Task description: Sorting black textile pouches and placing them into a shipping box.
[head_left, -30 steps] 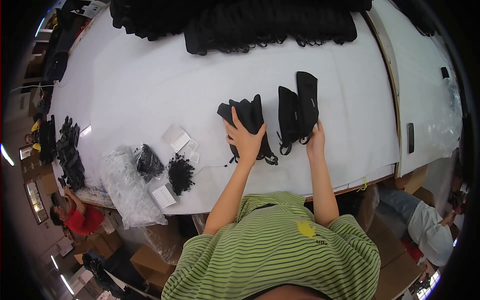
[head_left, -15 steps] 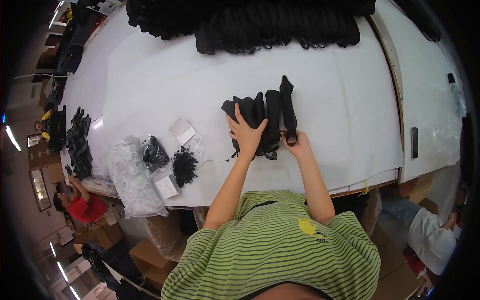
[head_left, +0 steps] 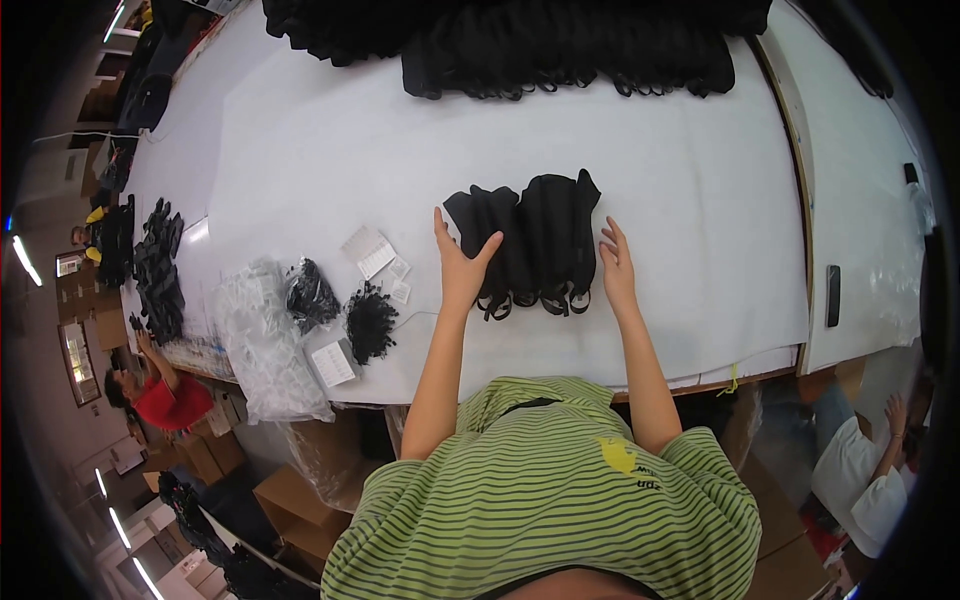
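Note:
A row of black fabric pieces (head_left: 530,235) with small loops along the near edge lies bunched together on the white table (head_left: 660,190). My left hand (head_left: 463,265) is at the left side of the row, thumb and fingers spread, the thumb close against the fabric. On the other side my right hand (head_left: 617,262) hovers just off the row's right edge, fingers stretched out and nothing in them. To the left lie a clump of small black strings or tags (head_left: 371,325) and printed white sticker sheets (head_left: 368,252).
A big pile of black fabric pieces (head_left: 570,50) fills the table's far side. Left stand a clear bag (head_left: 270,345) of white items and a dark plastic packet (head_left: 312,297). A phone-like black object (head_left: 833,295) lies right. Co-workers (head_left: 172,400) are at both sides.
My right hand has let go of the rightmost black piece and moved slightly right. That piece now rests against the others. My left hand has shifted left, off the top of the row.

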Tool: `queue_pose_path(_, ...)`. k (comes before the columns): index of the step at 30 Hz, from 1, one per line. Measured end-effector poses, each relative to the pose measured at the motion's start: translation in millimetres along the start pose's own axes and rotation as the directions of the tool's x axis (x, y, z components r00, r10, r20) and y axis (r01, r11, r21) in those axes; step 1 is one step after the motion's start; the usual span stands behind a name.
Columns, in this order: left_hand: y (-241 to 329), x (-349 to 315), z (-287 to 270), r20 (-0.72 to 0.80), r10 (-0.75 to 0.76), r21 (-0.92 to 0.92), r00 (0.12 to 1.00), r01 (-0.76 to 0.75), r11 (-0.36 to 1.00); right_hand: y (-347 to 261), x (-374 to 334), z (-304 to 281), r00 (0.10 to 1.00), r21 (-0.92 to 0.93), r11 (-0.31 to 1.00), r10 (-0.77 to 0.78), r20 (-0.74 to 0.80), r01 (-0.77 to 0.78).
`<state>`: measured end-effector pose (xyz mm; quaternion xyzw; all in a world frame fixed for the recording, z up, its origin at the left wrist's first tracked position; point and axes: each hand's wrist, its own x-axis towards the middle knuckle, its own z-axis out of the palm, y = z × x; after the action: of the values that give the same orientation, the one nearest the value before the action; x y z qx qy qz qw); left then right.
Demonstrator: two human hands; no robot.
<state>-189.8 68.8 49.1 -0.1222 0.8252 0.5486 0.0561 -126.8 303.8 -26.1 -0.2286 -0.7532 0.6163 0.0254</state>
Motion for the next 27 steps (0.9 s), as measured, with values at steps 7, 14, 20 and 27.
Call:
queue_pose_path(7,25,-10,38,0.109,0.022,0.377,0.994,-0.062,0.924,-2,8,32,0.934,0.242,0.968,-0.021,0.358,-0.071)
queue_pose_path(14,19,-14,54,0.014,0.037,0.494,0.999,-0.039,0.869,-28,31,20,0.817,0.061,0.987,0.089,0.569,-0.15)
queue_pose_path(20,14,-17,59,-0.016,0.026,0.547,1.0,-0.013,0.837,-109,143,22,0.928,-0.371,0.851,-0.347,0.133,0.371)
queue_pose_path(27,9,-15,54,0.012,-0.006,0.525,1.0,-0.002,0.851,-196,256,236,0.704,-0.667,0.344,-0.594,0.39,0.66)
